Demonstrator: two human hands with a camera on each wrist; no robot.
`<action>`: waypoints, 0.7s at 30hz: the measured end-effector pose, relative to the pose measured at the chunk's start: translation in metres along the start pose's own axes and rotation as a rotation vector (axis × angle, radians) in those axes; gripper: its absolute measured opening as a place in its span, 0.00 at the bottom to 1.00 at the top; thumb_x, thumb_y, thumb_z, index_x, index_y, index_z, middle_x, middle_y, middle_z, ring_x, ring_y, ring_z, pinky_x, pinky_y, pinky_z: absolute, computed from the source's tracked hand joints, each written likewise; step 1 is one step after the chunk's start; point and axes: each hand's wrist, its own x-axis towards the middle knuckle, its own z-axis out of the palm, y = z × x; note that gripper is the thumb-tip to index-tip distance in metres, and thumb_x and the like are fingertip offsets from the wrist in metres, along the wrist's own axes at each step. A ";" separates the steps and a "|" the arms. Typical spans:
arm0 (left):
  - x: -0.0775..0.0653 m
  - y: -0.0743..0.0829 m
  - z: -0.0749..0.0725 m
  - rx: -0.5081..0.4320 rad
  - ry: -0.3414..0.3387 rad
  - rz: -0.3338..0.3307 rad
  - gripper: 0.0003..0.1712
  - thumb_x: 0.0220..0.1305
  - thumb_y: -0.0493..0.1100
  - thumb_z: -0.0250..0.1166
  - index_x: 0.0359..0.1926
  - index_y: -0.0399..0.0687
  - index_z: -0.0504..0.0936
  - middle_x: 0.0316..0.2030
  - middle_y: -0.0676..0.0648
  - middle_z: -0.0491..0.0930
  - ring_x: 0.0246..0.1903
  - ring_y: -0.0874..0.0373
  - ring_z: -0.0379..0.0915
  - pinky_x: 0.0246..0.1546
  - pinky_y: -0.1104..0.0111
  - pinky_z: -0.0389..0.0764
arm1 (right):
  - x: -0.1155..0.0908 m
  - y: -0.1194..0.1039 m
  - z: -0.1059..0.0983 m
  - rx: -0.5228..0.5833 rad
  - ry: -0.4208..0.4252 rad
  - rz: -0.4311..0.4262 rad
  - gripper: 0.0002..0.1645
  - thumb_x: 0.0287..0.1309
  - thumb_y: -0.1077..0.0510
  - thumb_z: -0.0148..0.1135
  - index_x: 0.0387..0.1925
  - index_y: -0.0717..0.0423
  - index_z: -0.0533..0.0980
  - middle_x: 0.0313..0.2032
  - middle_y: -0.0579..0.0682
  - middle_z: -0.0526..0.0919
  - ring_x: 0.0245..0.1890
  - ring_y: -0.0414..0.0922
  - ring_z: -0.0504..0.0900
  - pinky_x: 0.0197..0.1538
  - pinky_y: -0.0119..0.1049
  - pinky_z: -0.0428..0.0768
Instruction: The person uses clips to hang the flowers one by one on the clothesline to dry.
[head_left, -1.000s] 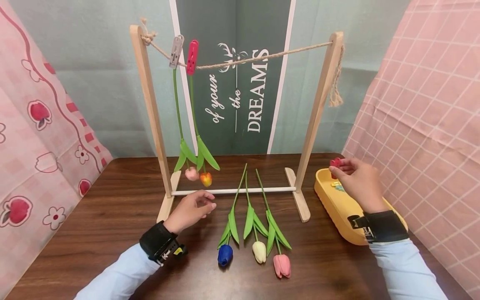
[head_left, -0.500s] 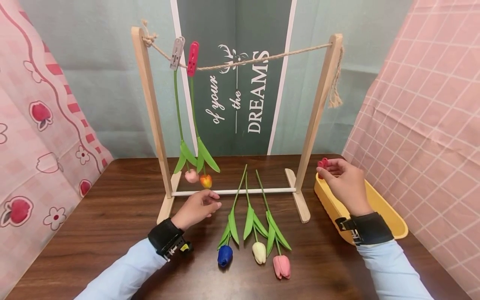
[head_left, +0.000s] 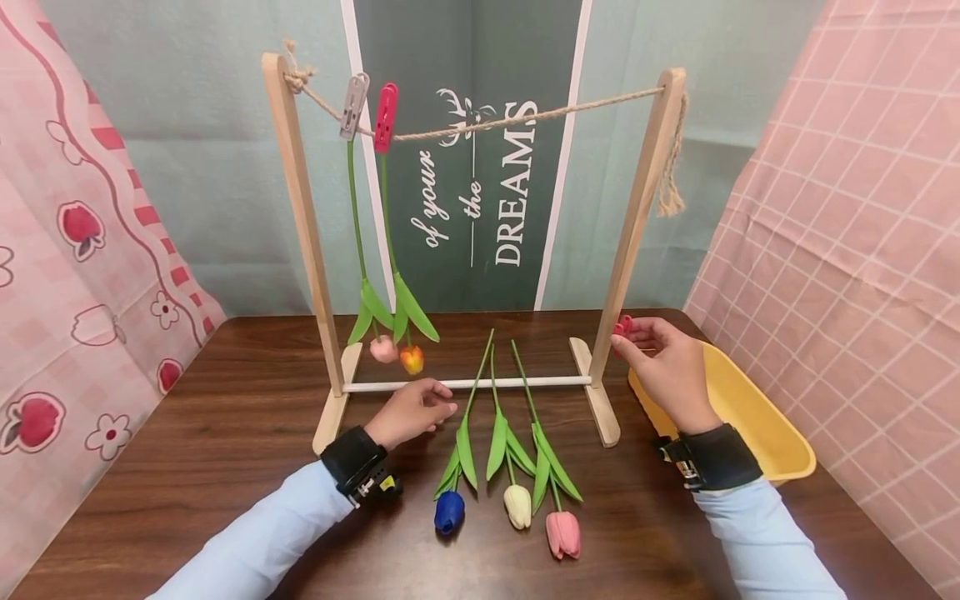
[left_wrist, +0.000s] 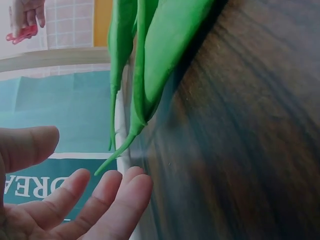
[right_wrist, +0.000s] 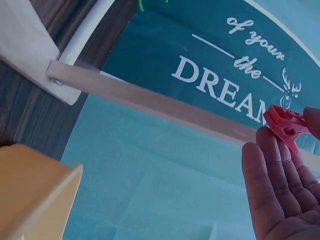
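Observation:
Between thumb and fingers my right hand [head_left: 666, 373] pinches a red clothespin [right_wrist: 286, 124], beside the right post of the wooden stand [head_left: 637, 225]. My left hand [head_left: 411, 413] holds nothing; its fingers are relaxed, near the stem of the blue tulip [head_left: 450, 512]. In the left wrist view, green leaves and a stem tip [left_wrist: 107, 165] lie just beyond those fingers. Right of the blue one, a white tulip [head_left: 517, 507] and a pink tulip [head_left: 563, 533] lie on the table. A grey clothespin [head_left: 354, 106] and another red clothespin [head_left: 386, 117] hold two tulips upside down on the rope [head_left: 487, 125].
A yellow basket [head_left: 798, 462] stands at the right, partly behind my right wrist. The stand's white crossbar [head_left: 555, 381] runs low across the table [head_left: 187, 467], under the tulip stems. Cloth with printed words hangs behind.
My right hand has carried the red clothespin left, from over the yellow basket to the stand's right post. My left hand has shifted a little right, toward the blue tulip's stem.

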 end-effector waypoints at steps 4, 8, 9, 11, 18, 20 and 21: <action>0.008 -0.002 0.004 -0.011 -0.011 -0.026 0.16 0.64 0.38 0.65 0.48 0.30 0.76 0.33 0.44 0.80 0.29 0.48 0.79 0.31 0.59 0.83 | 0.001 -0.004 0.005 0.029 0.000 -0.013 0.14 0.52 0.63 0.73 0.38 0.67 0.79 0.31 0.58 0.84 0.28 0.29 0.76 0.35 0.14 0.73; 0.013 -0.003 0.009 -0.015 -0.012 -0.047 0.15 0.63 0.37 0.66 0.47 0.31 0.76 0.32 0.44 0.80 0.29 0.51 0.78 0.30 0.61 0.83 | 0.000 -0.005 0.011 0.063 0.000 -0.017 0.15 0.52 0.63 0.73 0.39 0.67 0.79 0.32 0.57 0.84 0.28 0.29 0.77 0.36 0.15 0.75; 0.015 -0.004 0.010 -0.015 -0.013 -0.051 0.15 0.63 0.37 0.66 0.47 0.31 0.76 0.32 0.44 0.80 0.29 0.51 0.78 0.30 0.62 0.83 | 0.001 -0.006 0.012 0.071 0.001 -0.019 0.15 0.51 0.64 0.74 0.39 0.67 0.79 0.32 0.57 0.84 0.28 0.29 0.77 0.35 0.16 0.75; 0.018 -0.004 0.011 -0.011 -0.015 -0.061 0.14 0.64 0.37 0.65 0.47 0.32 0.77 0.32 0.44 0.80 0.29 0.52 0.78 0.29 0.62 0.83 | 0.001 -0.006 0.014 0.086 0.005 -0.026 0.15 0.51 0.63 0.74 0.39 0.66 0.80 0.32 0.57 0.85 0.28 0.29 0.78 0.35 0.16 0.75; 0.027 -0.002 0.017 -0.026 -0.022 -0.090 0.15 0.63 0.37 0.66 0.46 0.31 0.76 0.32 0.43 0.79 0.28 0.52 0.77 0.29 0.63 0.83 | 0.003 -0.009 0.024 0.126 0.008 -0.051 0.15 0.51 0.61 0.74 0.39 0.65 0.80 0.31 0.54 0.85 0.29 0.30 0.79 0.36 0.18 0.76; 0.029 -0.002 0.019 -0.045 -0.027 -0.093 0.15 0.63 0.36 0.66 0.46 0.30 0.75 0.32 0.42 0.78 0.27 0.53 0.77 0.28 0.63 0.83 | 0.002 -0.010 0.026 0.136 0.010 -0.051 0.15 0.51 0.62 0.75 0.39 0.65 0.80 0.31 0.54 0.85 0.29 0.31 0.79 0.36 0.18 0.76; 0.030 -0.002 0.020 -0.052 -0.031 -0.095 0.15 0.63 0.36 0.66 0.46 0.30 0.75 0.31 0.42 0.78 0.27 0.53 0.77 0.28 0.63 0.83 | 0.002 -0.011 0.027 0.140 0.011 -0.050 0.15 0.50 0.61 0.75 0.39 0.64 0.80 0.31 0.54 0.85 0.28 0.31 0.79 0.36 0.18 0.77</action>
